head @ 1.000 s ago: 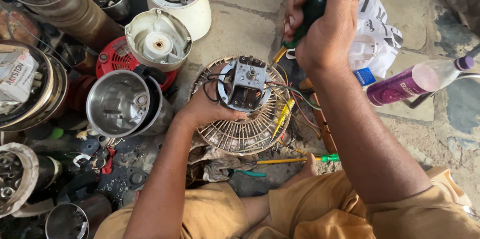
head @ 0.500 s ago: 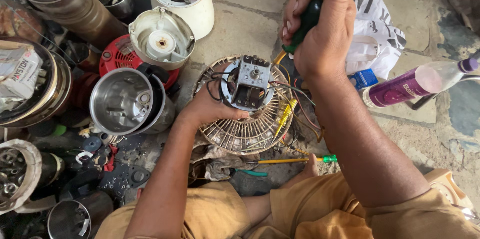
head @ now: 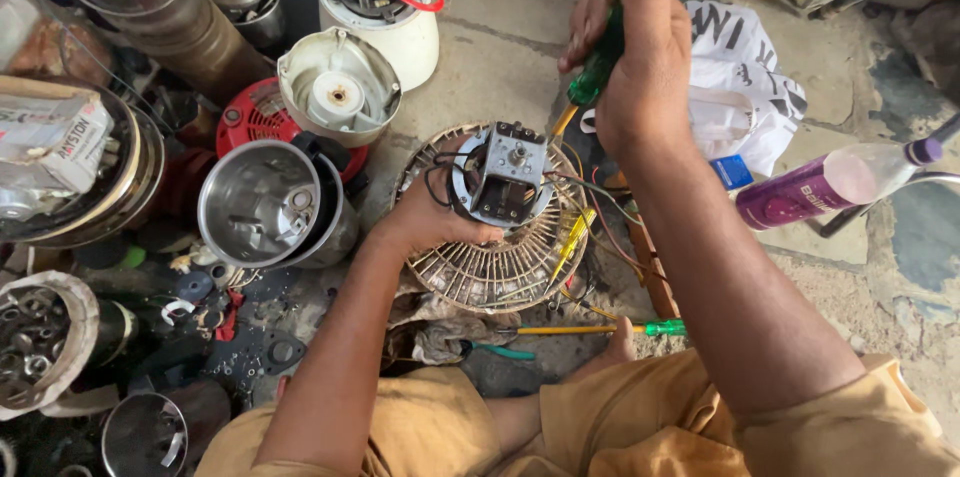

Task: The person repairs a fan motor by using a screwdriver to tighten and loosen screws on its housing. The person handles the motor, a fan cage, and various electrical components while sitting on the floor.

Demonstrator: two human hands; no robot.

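Note:
My left hand (head: 432, 219) grips the side of a small electric motor (head: 505, 177) with a square metal frame and loose coloured wires. The motor rests on a round wire fan guard (head: 500, 272) lying on the floor. My right hand (head: 630, 57) is closed around the green handle of a screwdriver (head: 592, 72), held upright above the motor's right edge, its yellow shaft pointing down at the motor.
A steel mixer jar (head: 265, 202), a red base (head: 250, 117) and white appliance housings (head: 385, 2) crowd the left. A second green-handled screwdriver (head: 600, 329) lies near my knees. A purple bottle (head: 830, 187) and a white plastic bag (head: 740, 87) lie on the right.
The view has shifted slightly; my right hand with the screwdriver stays over the motor and my left hand keeps its hold. Nothing has been let go.

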